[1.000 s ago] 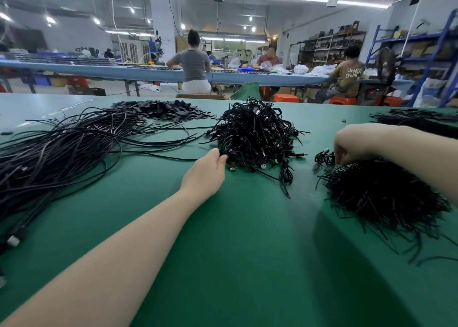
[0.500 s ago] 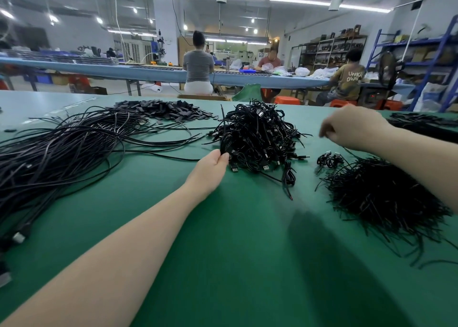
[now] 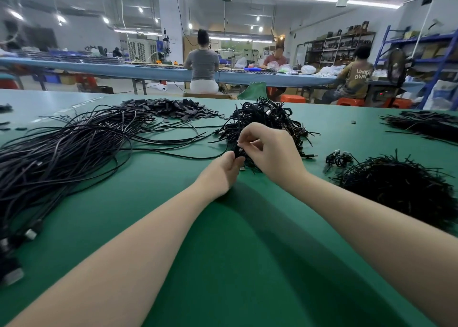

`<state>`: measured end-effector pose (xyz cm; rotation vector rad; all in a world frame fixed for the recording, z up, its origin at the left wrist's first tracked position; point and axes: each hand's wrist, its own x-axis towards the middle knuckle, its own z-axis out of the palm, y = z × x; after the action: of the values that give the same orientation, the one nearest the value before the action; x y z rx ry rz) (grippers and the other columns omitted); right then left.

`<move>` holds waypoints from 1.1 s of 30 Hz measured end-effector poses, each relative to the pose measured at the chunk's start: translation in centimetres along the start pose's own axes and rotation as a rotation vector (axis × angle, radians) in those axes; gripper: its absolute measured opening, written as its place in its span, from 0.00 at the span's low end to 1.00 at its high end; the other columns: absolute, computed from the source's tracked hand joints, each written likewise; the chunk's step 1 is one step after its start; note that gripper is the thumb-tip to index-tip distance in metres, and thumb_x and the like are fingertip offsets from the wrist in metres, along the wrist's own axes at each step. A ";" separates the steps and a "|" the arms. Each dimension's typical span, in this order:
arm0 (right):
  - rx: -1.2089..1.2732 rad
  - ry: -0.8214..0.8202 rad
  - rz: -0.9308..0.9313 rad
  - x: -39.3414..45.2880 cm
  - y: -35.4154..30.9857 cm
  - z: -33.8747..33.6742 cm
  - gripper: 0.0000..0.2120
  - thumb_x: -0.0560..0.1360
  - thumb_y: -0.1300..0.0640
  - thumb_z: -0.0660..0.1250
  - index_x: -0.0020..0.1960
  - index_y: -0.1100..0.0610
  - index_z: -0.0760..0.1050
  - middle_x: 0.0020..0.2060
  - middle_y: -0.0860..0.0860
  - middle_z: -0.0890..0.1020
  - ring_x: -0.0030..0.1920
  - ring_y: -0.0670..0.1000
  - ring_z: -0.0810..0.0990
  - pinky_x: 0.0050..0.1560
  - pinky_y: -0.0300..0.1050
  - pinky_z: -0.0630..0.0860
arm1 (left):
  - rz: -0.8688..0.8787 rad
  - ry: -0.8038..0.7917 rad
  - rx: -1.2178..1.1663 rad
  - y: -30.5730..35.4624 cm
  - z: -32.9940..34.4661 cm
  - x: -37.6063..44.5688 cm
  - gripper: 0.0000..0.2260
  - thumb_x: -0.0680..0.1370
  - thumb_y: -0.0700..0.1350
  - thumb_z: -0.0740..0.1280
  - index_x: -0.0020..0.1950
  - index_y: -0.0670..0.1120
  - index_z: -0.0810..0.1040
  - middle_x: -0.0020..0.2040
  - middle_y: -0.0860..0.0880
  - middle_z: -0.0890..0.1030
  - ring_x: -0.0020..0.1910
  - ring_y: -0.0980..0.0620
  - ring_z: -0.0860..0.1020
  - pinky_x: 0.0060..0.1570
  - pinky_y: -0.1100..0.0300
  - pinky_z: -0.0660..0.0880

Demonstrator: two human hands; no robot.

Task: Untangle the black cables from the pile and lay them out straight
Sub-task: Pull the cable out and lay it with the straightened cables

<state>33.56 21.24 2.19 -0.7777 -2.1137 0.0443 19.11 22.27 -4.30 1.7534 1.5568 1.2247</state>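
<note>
Both the left hand (image 3: 224, 170) and right hand (image 3: 270, 150) pinch one cable (image 3: 238, 151) at the pile's (image 3: 267, 118) near edge; freeing it seems underway; next, probably, pull it loose and straighten it.

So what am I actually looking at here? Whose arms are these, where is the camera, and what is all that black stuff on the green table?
There is no machine here. A person wears a camera on the head, looking forward and down, so the two bare arms reaching in from below are their own. The left hand and the right hand meet at the near edge of a tangled cable pile and together pinch one small cable bundle from it. On the green table, the long cables at the left are already laid out. Behind them lies a heap of flat black pieces. A bushy heap of short black strands sits at the right. Other workers sit at a bench behind.
</note>
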 end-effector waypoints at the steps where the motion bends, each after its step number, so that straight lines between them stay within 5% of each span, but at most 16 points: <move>1: -0.011 0.000 -0.013 -0.1 0.0 0.1 0.03 0.74 0.61 0.68 0.45 0.54 0.78 0.38 0.45 0.81 0.38 0.50 0.82 0.42 0.49 0.78 | 0.004 -0.004 0.063 0.0 0.0 0.1 0.13 0.82 0.50 0.57 0.42 0.43 0.65 0.38 0.41 0.68 0.35 0.47 0.65 0.38 0.51 0.65; 6: 0.007 -0.004 -0.025 -0.4 -0.3 0.6 0.03 0.74 0.62 0.67 0.45 0.55 0.78 0.37 0.44 0.80 0.40 0.50 0.82 0.41 0.48 0.77 | 0.018 -0.023 0.244 0.8 0.1 0.1 0.14 0.83 0.47 0.55 0.54 0.37 0.71 0.48 0.38 0.77 0.48 0.39 0.76 0.52 0.45 0.73; 9: 0.003 -0.027 -0.045 -0.4 -0.4 0.5 0.04 0.74 0.64 0.67 0.45 0.56 0.77 0.38 0.45 0.81 0.41 0.51 0.82 0.42 0.47 0.77 | -0.089 -0.050 0.248 1.5 0.6 0.1 0.16 0.83 0.41 0.53 0.69 0.38 0.66 0.65 0.38 0.72 0.64 0.41 0.72 0.62 0.47 0.67; 11: -0.027 -0.064 -0.074 -0.1 -0.5 0.0 0.04 0.74 0.64 0.66 0.45 0.56 0.76 0.39 0.49 0.82 0.40 0.54 0.81 0.41 0.51 0.77 | -0.079 -0.056 0.376 1.5 0.8 -0.2 0.16 0.83 0.43 0.51 0.69 0.41 0.64 0.68 0.41 0.70 0.66 0.42 0.70 0.63 0.46 0.67; 14: -0.167 -0.110 -0.133 0.9 -0.8 -1.5 0.05 0.74 0.62 0.66 0.42 0.54 0.73 0.38 0.49 0.81 0.39 0.56 0.80 0.37 0.52 0.76 | 0.058 -0.011 0.652 1.9 0.8 -1.0 0.12 0.83 0.52 0.49 0.50 0.46 0.66 0.56 0.44 0.79 0.56 0.42 0.77 0.49 0.53 0.67; 17: -0.191 -0.201 -0.103 2.4 -1.1 -3.3 0.10 0.73 0.63 0.67 0.39 0.51 0.70 0.37 0.48 0.81 0.39 0.52 0.81 0.39 0.48 0.77 | 0.182 0.049 0.732 2.4 1.1 -1.4 0.13 0.83 0.54 0.49 0.44 0.48 0.60 0.47 0.46 0.79 0.48 0.43 0.77 0.44 0.55 0.62; 21: -0.078 -0.167 -0.062 3.1 -0.8 -4.8 0.10 0.73 0.65 0.67 0.40 0.52 0.71 0.38 0.50 0.83 0.40 0.47 0.82 0.40 0.38 0.76 | 0.067 -0.077 0.316 3.0 1.8 -1.3 0.14 0.83 0.51 0.53 0.44 0.43 0.64 0.38 0.45 0.72 0.41 0.43 0.72 0.42 0.51 0.68; 26: -0.145 -0.128 -0.054 1.9 0.3 -4.5 0.12 0.74 0.62 0.69 0.39 0.48 0.69 0.34 0.41 0.77 0.35 0.41 0.77 0.34 0.29 0.67 | -0.019 -0.037 -0.109 2.8 1.8 -1.5 0.11 0.83 0.46 0.57 0.42 0.43 0.64 0.37 0.45 0.67 0.33 0.51 0.64 0.35 0.58 0.63; 33: -0.028 -0.008 -0.006 -0.1 0.0 -1.9 0.10 0.75 0.62 0.67 0.41 0.49 0.70 0.40 0.49 0.81 0.38 0.51 0.81 0.41 0.49 0.77 | -0.020 -0.029 -0.014 2.5 1.9 -1.1 0.11 0.83 0.46 0.57 0.44 0.40 0.65 0.38 0.43 0.68 0.34 0.50 0.64 0.38 0.55 0.64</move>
<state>35.00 20.72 3.29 -0.7893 -2.1279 0.0146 22.11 21.02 -3.47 1.7356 1.5423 1.1923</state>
